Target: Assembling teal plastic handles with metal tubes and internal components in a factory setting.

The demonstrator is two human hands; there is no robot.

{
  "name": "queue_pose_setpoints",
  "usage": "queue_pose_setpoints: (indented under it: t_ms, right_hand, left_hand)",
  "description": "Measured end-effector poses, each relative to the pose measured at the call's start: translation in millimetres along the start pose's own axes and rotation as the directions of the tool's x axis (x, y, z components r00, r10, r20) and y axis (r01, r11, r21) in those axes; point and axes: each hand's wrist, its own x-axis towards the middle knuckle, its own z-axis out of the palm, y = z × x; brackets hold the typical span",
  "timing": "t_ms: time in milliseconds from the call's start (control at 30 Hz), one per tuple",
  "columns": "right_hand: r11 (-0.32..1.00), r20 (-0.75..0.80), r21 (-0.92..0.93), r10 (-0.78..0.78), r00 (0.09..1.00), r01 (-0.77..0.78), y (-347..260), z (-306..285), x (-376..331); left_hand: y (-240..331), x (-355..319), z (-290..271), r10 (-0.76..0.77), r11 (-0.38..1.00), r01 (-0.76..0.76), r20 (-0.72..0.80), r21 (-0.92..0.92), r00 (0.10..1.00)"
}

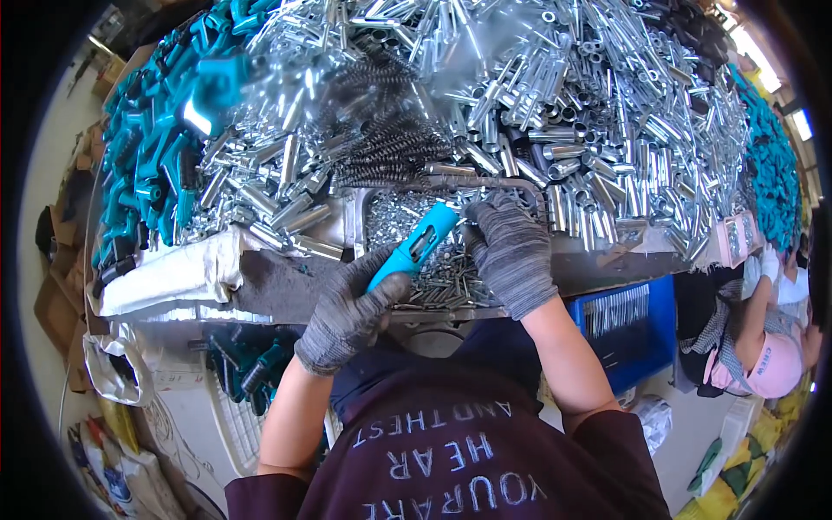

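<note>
My left hand, in a grey knit glove, is closed round the lower end of a teal tool handle. The handle is a slanted tube with a long slot in its side, and dark and metallic parts show inside. Close to its upper end is my right hand, also gloved, with its fingers curled together. What those fingertips hold, if anything, is hidden. Below both hands lies a metal tray of small screws and pins, set at the bench's near edge.
Dark coil springs and shiny metal tubes are heaped beyond the tray. Teal housings pile up at the left, more teal parts at far right. A blue bin stands below the bench, and another person works at the right.
</note>
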Motion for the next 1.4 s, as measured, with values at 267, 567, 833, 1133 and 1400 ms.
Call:
queue_pose_setpoints:
  t_ms: [267,567,833,1133,1400]
  right_hand:
    - [0.761,0.075,0.62,0.188,0.979,-0.194,-16,-26,-9]
    - [0.84,-0.081,0.53,-0.082,0.993,0.112,-43,-32,-17]
    - [0.861,-0.192,0.491,-0.039,0.981,0.131,-51,-20,-16]
    - [0.836,-0.186,0.542,0.021,0.982,0.084,-49,-10,-16]
    - [0.639,-0.107,0.762,0.279,0.954,-0.102,-47,-10,-29]
  left_hand:
    - [-8,7,-8,0.067,0.996,-0.067,-0.002,0.061,0.998]
    - [-10,9,6,0.313,0.919,-0.304,0.002,0.253,0.95]
    - [-8,5,22,0.657,0.538,-0.389,-0.083,0.748,0.75]
    - [-21,8,30,0.63,0.599,-0.353,-0.151,0.719,0.762]
    - [-15,1,23,0.497,0.813,-0.444,-0.052,0.377,0.866]
